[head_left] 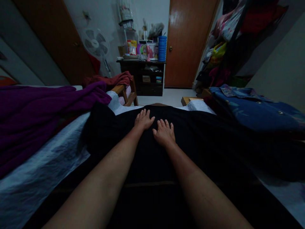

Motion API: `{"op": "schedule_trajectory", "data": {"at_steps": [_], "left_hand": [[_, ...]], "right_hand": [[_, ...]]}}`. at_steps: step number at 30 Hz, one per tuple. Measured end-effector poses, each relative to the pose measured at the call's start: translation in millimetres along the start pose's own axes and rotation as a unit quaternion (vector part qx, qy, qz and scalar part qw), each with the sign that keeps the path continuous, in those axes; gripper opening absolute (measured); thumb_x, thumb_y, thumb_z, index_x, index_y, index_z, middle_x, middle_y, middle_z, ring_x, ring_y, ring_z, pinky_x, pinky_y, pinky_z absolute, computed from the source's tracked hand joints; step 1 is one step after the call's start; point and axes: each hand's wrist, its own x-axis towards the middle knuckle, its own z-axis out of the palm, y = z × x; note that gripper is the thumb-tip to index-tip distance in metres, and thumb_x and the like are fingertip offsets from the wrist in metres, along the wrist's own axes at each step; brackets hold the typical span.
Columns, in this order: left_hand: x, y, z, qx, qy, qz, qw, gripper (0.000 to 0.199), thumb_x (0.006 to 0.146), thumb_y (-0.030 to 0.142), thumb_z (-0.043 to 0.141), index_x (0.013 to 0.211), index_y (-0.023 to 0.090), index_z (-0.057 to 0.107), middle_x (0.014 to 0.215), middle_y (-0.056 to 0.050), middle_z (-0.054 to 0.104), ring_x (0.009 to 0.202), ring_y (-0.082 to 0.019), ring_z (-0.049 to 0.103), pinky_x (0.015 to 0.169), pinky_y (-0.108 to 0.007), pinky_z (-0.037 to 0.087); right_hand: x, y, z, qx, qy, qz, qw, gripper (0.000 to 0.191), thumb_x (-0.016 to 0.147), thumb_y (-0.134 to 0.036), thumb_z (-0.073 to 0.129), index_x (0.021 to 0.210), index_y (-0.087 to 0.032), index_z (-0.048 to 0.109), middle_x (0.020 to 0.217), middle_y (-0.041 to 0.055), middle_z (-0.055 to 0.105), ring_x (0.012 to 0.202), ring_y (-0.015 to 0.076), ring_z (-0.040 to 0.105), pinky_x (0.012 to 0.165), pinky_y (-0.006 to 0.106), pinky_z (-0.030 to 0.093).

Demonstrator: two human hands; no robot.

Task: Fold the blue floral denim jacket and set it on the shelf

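A large black garment (152, 165) lies spread over the light-coloured bed cover (64, 146), with a sleeve-like part bunched at the left. My left hand (143, 120) rests flat on its far part, fingers apart and pointing away from me. Just right of it and a little nearer, my right hand (164, 133) lies palm down on the same black cloth, fingers spread. Neither hand grips anything. A thin brownish line crosses the cloth between my forearms. Dim light hides most folds of the garment.
Purple cloth (47, 111) lies to the left and folded blue denim clothing (257, 108) to the right. Beyond the bed are a wooden chair (130, 92), a dark cabinet (140, 76), a standing fan (96, 44), a wooden door (188, 44) and hanging clothes (228, 31).
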Motion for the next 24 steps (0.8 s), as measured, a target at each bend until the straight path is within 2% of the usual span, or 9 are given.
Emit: {"op": "schedule_trajectory", "data": {"at_steps": [5,10,15,17,20,24], "left_hand": [[4,3,-4.0,-0.006,-0.009,-0.028,1.0,0.079,0.091,0.062,0.022,0.154,0.014,0.02,0.162,-0.012,0.014,0.149,-0.026,0.012,0.119,-0.046,0.016],[9,7,-7.4,-0.011,-0.013,-0.096,0.995,0.086,0.085,0.072,0.024,0.154,0.02,0.02,0.162,-0.014,0.013,0.147,-0.038,0.012,0.115,-0.06,0.015],[17,3,-5.3,-0.029,-0.001,-0.119,0.993,0.088,0.086,0.073,0.02,0.154,0.018,0.022,0.161,-0.014,0.016,0.148,-0.033,0.015,0.117,-0.055,0.015],[17,-1,-4.1,-0.042,0.008,-0.105,0.994,0.081,0.09,0.068,0.019,0.152,0.016,0.025,0.16,-0.014,0.019,0.147,-0.029,0.018,0.118,-0.05,0.017],[10,-7,-3.6,-0.06,0.029,-0.043,0.997,0.068,0.096,0.054,0.021,0.15,0.012,0.03,0.158,-0.013,0.026,0.146,-0.023,0.022,0.118,-0.041,0.022],[-19,-10,-5.0,-0.048,0.042,0.007,0.998,0.058,0.099,0.042,0.026,0.147,0.011,0.035,0.156,-0.012,0.032,0.146,-0.021,0.024,0.117,-0.037,0.024]], "right_hand": [[-1,0,1,0.005,-0.004,-0.001,1.0,0.065,0.093,-0.046,0.037,0.151,-0.017,0.032,0.158,0.0079,0.028,0.146,0.0289,0.016,0.117,0.052,0.008],[-1,0,1,0.008,-0.005,0.0,1.0,0.066,0.093,-0.047,0.036,0.151,-0.017,0.032,0.158,0.0072,0.028,0.146,0.0283,0.016,0.117,0.052,0.007],[-2,-1,0,0.005,-0.002,0.012,1.0,0.065,0.092,-0.049,0.035,0.151,-0.02,0.032,0.159,0.007,0.026,0.146,0.0319,0.014,0.114,0.06,0.007],[-3,-1,-1,0.003,-0.001,0.016,1.0,0.065,0.092,-0.05,0.035,0.151,-0.021,0.032,0.159,0.0071,0.024,0.146,0.0332,0.013,0.113,0.062,0.008],[-3,-2,-2,-0.001,-0.007,0.02,1.0,0.063,0.094,-0.048,0.032,0.151,-0.022,0.031,0.16,0.0064,0.024,0.146,0.0326,0.012,0.113,0.062,0.007],[-3,-2,-2,-0.003,-0.011,0.028,1.0,0.059,0.095,-0.043,0.03,0.15,-0.023,0.031,0.16,0.0045,0.024,0.147,0.0303,0.012,0.114,0.061,0.007]]}}
